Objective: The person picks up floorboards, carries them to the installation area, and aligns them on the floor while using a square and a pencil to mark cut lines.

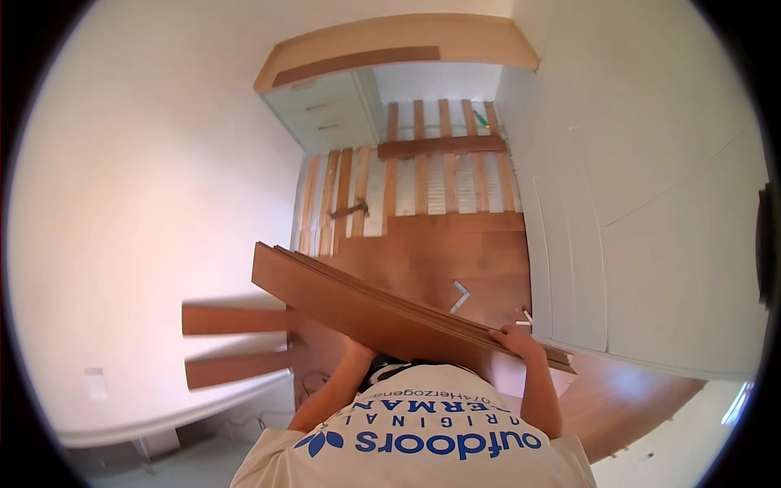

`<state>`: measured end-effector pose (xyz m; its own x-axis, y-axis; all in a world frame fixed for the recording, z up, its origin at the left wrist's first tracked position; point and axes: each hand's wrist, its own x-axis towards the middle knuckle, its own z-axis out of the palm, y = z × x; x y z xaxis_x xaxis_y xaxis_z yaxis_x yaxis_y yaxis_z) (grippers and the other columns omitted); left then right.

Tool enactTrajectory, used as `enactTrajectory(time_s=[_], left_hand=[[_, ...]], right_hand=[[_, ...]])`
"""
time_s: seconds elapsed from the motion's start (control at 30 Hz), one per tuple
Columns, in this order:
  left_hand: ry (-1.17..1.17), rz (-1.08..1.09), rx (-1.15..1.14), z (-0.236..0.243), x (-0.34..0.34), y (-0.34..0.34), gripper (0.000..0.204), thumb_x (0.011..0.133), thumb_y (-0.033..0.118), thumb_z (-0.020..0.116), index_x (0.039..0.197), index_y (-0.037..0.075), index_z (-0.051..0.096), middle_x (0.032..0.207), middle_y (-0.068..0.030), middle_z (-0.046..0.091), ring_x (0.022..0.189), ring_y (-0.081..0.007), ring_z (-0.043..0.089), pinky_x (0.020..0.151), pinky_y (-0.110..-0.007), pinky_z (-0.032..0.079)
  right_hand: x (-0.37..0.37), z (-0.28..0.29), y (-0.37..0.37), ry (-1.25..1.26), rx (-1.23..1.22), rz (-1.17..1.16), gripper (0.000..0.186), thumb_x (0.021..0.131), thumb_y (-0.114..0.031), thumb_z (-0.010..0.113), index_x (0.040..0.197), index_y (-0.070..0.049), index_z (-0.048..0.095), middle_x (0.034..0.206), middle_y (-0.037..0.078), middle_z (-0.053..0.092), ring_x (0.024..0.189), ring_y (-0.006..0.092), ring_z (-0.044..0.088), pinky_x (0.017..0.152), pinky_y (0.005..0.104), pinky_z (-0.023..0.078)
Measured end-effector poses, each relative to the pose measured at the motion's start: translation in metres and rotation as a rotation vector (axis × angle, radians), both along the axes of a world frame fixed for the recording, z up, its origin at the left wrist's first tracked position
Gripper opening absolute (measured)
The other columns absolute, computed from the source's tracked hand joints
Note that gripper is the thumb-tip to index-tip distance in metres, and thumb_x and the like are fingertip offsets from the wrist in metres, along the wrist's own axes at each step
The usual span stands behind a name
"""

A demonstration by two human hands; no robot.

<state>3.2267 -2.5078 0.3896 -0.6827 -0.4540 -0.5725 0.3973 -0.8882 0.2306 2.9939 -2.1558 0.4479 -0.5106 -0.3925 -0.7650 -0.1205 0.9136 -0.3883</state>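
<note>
A pale-walled room here, its floor only partly covered: brown floorboards (pixel 455 244) fill the near part, and beyond them bare wooden battens (pixel 451 183) run in rows over a lighter base. At the far end, a wooden surface (pixel 480 45) spans the room above a drawer cabinet (pixel 317 110), with a narrow brown plank (pixel 358 63) lying along it.

And here, front and centre, the stack of brown planks (pixel 366 305), held slantwise across the person's front, above the floor! Its left end points up and away, its right end comes back toward the wearer's side. The right hand (pixel 514 337) is clamped over the upper edge near that right end, fingers curled across the boards. The left hand (pixel 360 350) is at the lower edge, nearer the middle; its fingers are hidden by the stack, so how tightly they close I cannot tell.

Around them, plenty on show: a metal square (pixel 460 296) lies on the laid boards just beyond the stack, a hammer (pixel 350 210) rests across the battens, and farther off there's a loose board (pixel 442 146) lying crosswise, a green-handled tool (pixel 482 119) just behind it. Over at left, two separate planks (pixel 236 320) jut side by side, apart from each other.
</note>
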Motion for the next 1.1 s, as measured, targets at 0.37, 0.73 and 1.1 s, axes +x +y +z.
enactTrajectory(time_s=[0.37,0.73,1.1], left_hand=[[-0.127,-0.325,0.275,-0.021,-0.145,-0.181,0.079,0.106,0.069,0.038,0.157,0.009,0.048,0.157,-0.0093,0.054,0.143,-0.036,0.048,0.122,-0.056,0.035],[-0.188,-0.994,-0.198,0.018,-0.288,-0.186,0.079,0.103,0.072,0.039,0.155,0.013,0.051,0.155,-0.0091,0.056,0.138,-0.0373,0.053,0.118,-0.055,0.042],[-0.208,-1.422,-0.256,-0.083,-0.372,-0.225,0.073,0.106,0.064,0.042,0.155,0.01,0.051,0.154,-0.012,0.057,0.139,-0.0361,0.054,0.115,-0.052,0.048]], right_hand=[[0.081,-0.033,-0.089,0.118,-0.032,-0.529,0.07,0.104,-0.06,0.054,0.117,0.005,0.075,0.113,0.03,0.075,0.111,0.0424,0.072,0.101,0.0472,0.052],[0.085,-0.031,-0.141,-0.064,-0.037,-0.939,0.063,0.102,-0.06,0.059,0.123,-0.003,0.075,0.121,0.023,0.075,0.116,0.0397,0.069,0.102,0.0468,0.052],[0.174,-0.051,-0.308,-0.097,0.094,-1.509,0.061,0.101,-0.06,0.058,0.116,-0.004,0.078,0.115,0.026,0.075,0.113,0.0446,0.07,0.101,0.0492,0.054]])
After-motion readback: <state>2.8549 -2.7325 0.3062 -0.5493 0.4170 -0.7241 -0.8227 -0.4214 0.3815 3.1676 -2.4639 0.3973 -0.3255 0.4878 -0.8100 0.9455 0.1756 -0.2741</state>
